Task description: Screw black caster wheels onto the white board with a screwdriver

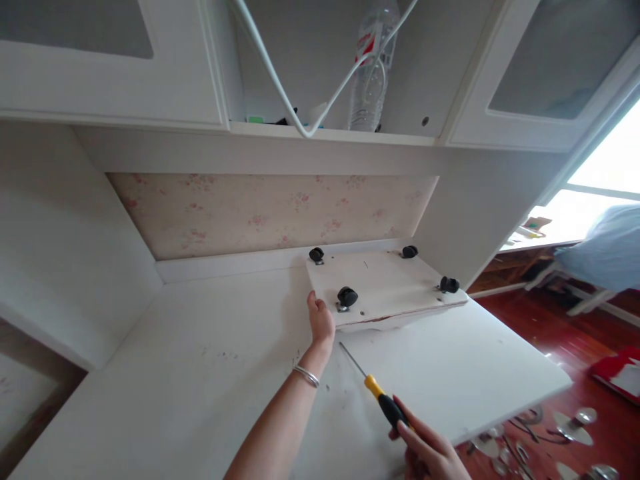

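A white board with casters (383, 283) lies on the white desk top, its wheel side facing up. One black caster (347, 297) sits at its near left corner, close to my left hand; others stand at the remaining corners. The board's front edge looks chipped, with brown showing. My left hand (321, 321) grips the board's left side near that corner, thumb on top, the other fingers mostly hidden. In my right hand (425, 440) is a screwdriver (387, 403) with a yellow and black handle. Its tip points up and left, just short of the board's front edge.
The desk top (225, 387) has small dark marks. Above it, a shelf holds a clear plastic bottle (369, 87), and a white cable (280, 83) hangs in front. Metal and glass lamp-like parts (573, 427) lie on the red floor (525, 333) at right.
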Tool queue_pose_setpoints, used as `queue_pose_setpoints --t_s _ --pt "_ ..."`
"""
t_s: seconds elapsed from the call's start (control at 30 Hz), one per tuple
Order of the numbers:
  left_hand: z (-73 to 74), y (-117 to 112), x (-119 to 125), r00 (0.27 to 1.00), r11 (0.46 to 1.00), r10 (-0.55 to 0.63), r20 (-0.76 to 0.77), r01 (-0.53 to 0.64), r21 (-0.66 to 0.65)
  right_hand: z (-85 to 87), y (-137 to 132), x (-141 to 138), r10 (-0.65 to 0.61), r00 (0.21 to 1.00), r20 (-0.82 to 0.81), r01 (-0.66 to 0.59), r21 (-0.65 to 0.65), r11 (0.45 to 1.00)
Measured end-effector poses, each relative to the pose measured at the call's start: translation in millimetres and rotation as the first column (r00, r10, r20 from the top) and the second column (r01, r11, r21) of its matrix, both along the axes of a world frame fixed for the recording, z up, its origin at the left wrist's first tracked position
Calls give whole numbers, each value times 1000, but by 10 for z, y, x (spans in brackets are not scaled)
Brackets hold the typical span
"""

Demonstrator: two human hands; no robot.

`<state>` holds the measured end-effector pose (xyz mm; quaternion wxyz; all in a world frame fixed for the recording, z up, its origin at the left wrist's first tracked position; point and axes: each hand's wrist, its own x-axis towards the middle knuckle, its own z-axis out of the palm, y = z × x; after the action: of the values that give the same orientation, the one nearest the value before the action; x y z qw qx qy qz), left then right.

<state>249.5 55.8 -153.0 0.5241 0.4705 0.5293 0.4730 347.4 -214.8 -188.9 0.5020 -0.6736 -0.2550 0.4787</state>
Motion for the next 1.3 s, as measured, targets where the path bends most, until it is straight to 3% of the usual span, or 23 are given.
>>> queue_pose_setpoints --t_s 0.03,0.1,0.2,0.27,0.33,0.5,0.63,1.13,1.3 --pt "1 -33 11 1000 1000 -17 -1 17 -1 2 107 -26 18 999 48 -18 -5 1000" --pt "0 -76 -19 998 998 -55 -3 55 -5 30 319 -93 133 940 313 -117 -71 991" --pt "-18 -100 -227 995 995 -101 -11 101 -22 98 594 -211 271 660 701 -198 -186 963" --pt "-49 -116 -465 992 992 -122 -23 121 -37 125 731 -272 318 517 794 -225 -232 946" --pt "-96 -152 -749 990 990 -138 -42 136 -45 120 821 -310 342 466 816 -236 -258 937" --pt "-231 -284 -1393 985 992 -124 -120 120 -39 -10 872 -369 339 416 844 -198 -280 939" --pt "-299 -370 -1650 973 987 -161 -164 159 -23 -119 857 -410 281 435 855 -140 -244 960" --pt "-361 -420 -1755 941 961 -265 -211 275 18 -157 870 -442 264 444 856 -104 -244 964" --pt "-388 -413 -1764 935 956 -281 -214 293 26 -151 888 -453 307 438 845 -80 -304 949"
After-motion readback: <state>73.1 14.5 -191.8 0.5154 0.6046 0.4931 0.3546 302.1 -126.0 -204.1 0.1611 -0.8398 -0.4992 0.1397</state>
